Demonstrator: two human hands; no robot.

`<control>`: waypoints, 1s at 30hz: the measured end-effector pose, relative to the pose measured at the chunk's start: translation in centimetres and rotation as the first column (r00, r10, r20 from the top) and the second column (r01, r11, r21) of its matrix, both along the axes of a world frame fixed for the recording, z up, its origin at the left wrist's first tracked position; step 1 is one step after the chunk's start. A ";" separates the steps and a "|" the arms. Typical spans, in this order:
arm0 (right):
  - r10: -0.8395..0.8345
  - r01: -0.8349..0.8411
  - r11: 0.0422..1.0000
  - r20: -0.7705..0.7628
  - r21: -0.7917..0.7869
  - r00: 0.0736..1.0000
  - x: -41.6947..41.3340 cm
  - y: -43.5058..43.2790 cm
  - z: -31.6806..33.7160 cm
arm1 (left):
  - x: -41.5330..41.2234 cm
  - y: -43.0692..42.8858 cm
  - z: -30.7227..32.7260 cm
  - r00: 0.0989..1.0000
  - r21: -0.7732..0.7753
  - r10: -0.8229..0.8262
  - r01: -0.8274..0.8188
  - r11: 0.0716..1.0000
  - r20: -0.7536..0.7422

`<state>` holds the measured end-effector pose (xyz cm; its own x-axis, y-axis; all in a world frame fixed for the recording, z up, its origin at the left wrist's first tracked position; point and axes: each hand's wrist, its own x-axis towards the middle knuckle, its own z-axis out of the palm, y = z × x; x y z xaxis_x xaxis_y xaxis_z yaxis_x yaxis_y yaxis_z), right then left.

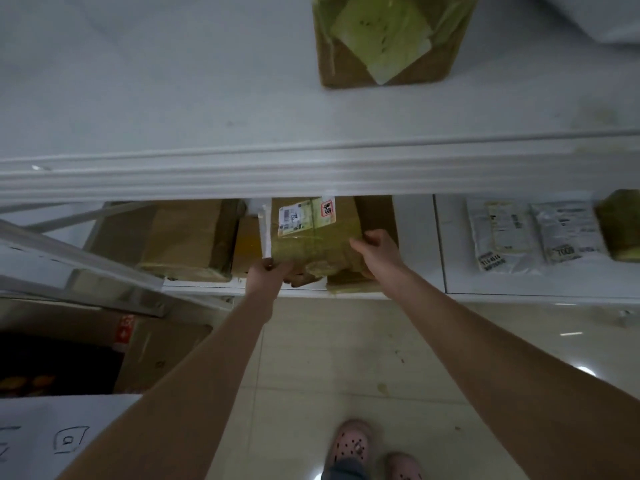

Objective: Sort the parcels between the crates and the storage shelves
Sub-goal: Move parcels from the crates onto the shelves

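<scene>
Shelves [242, 178]: ran white across the view in two tiers, with pale tiled floor below.
Open carton [156, 355]: stood on the floor at far left, under the lower tier's left end, dark inside.
Large box [187, 233]: sat on the lower tier left of the parcel, with a small box [246, 247] wedged between the two.
Left hand [268, 273]: gripped the parcel's near left corner at the lower tier's front edge, fingers curled underneath.
Parcel [311, 242]: lay taped and labelled near the middle of the lower tier, straight ahead of both hands. Far end hidden under the upper tier's lip, so long axis not judged. Seemed propped on a flatter carton [349, 284] at right.
Right hand [375, 249]: clasped the parcel's right side, fingers bent over the edge, reaching farther in than the left.
Upper box [388, 60]: stood on the upper tier, right of centre.
Mailers [533, 233]: lay flat side by side on the lower tier's right section, well apart from the parcel.
Next move: judged to turn on the parcel lying directly beyond both hands. Push or pull not told; either way called for travel square to the front edge, under the lip and clear of the small box.
</scene>
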<state>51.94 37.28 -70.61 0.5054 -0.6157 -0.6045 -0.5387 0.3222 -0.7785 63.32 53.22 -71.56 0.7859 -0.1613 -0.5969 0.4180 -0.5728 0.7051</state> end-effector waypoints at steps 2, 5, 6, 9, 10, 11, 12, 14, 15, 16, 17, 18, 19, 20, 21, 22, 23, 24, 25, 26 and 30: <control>-0.044 0.045 0.998 -0.033 0.051 0.998 -1.4 0.2 1.4 | -1.5 0.6 1.0 0.996 -0.034 0.090 -0.090 0.995 -0.009; -0.143 0.146 0.962 -0.029 0.233 0.989 -4.0 0.6 3.7 | -3.9 1.5 3.2 0.977 -0.126 0.193 -0.204 0.971 -0.095; -0.164 0.165 0.949 -0.027 0.268 0.986 -5.0 0.9 4.5 | -4.7 1.9 4.1 0.971 -0.146 0.204 -0.221 0.964 -0.123; -0.189 0.181 0.914 -0.014 0.362 0.982 -8.2 2.1 6.9 | -6.8 3.2 7.2 0.970 -0.195 0.193 -0.220 0.956 -0.146; -0.185 0.174 0.903 -0.008 0.393 0.983 -9.2 2.6 7.7 | -7.4 3.7 8.3 0.973 -0.207 0.183 -0.210 0.956 -0.141; -0.173 0.155 0.891 0.002 0.426 0.985 -10.2 3.1 8.6 | -8.1 4.1 9.5 0.976 -0.219 0.174 -0.201 0.955 -0.134; -0.155 0.129 0.877 0.019 0.463 0.988 -11.1 3.6 9.5 | -8.7 4.6 10.6 0.978 -0.234 0.170 -0.195 0.952 -0.123; -0.130 0.074 0.837 0.065 0.541 0.989 -12.7 4.8 11.0 | -10.0 5.5 12.9 0.980 -0.264 0.178 -0.194 0.945 -0.087; -0.131 0.053 0.817 0.094 0.575 0.987 -13.4 5.4 11.8 | -10.6 6.0 13.9 0.979 -0.279 0.196 -0.205 0.938 -0.061; -0.139 0.037 0.798 0.124 0.601 0.982 -14.0 6.1 12.5 | -11.2 6.4 14.9 0.974 -0.295 0.223 -0.223 0.929 -0.036; -0.151 0.026 0.785 0.150 0.620 0.977 -14.5 6.9 13.2 | -11.8 6.9 15.7 0.965 -0.299 0.260 -0.256 0.919 -0.027; -0.163 0.017 0.777 0.174 0.630 0.971 -14.9 7.8 13.8 | -12.6 7.4 16.6 0.953 -0.284 0.301 -0.299 0.911 -0.037; -0.172 0.008 0.772 0.197 0.636 0.965 -15.1 8.7 14.5 | -13.3 7.9 17.3 0.938 -0.255 0.339 -0.346 0.903 -0.071; -0.182 0.002 0.767 0.215 0.642 0.959 -15.2 9.7 15.1 | -14.2 8.4 17.9 0.922 -0.233 0.364 -0.386 0.892 -0.133; -0.193 -0.004 0.759 0.230 0.651 0.954 -15.3 10.7 15.6 | -15.1 8.9 18.3 0.908 -0.241 0.358 -0.405 0.882 -0.216; -0.201 -0.011 0.748 0.242 0.664 0.949 -15.3 11.7 16.1 | -15.9 9.3 18.7 0.899 -0.279 0.321 -0.403 0.871 -0.298; -0.200 -0.021 0.736 0.247 0.676 0.948 -15.4 12.6 16.5 | -16.6 9.6 19.1 0.893 -0.332 0.274 -0.396 0.856 -0.358; -0.182 -0.035 0.731 0.245 0.681 0.952 -15.6 13.4 16.8 | -17.1 9.9 19.4 0.890 -0.381 0.244 -0.394 0.836 -0.385; -0.137 -0.062 0.738 0.239 0.672 0.961 -15.9 14.0 17.1 | -17.3 10.4 19.7 0.893 -0.417 0.236 -0.395 0.818 -0.384; -0.064 -0.099 0.762 0.226 0.639 0.972 -16.2 14.3 17.3 | -17.3 11.1 20.0 0.899 -0.437 0.239 -0.393 0.809 -0.366; 0.037 -0.056 0.962 0.078 0.266 0.996 -16.6 13.1 17.8 | -14.8 15.7 21.6 0.925 -0.413 0.240 -0.351 0.841 -0.296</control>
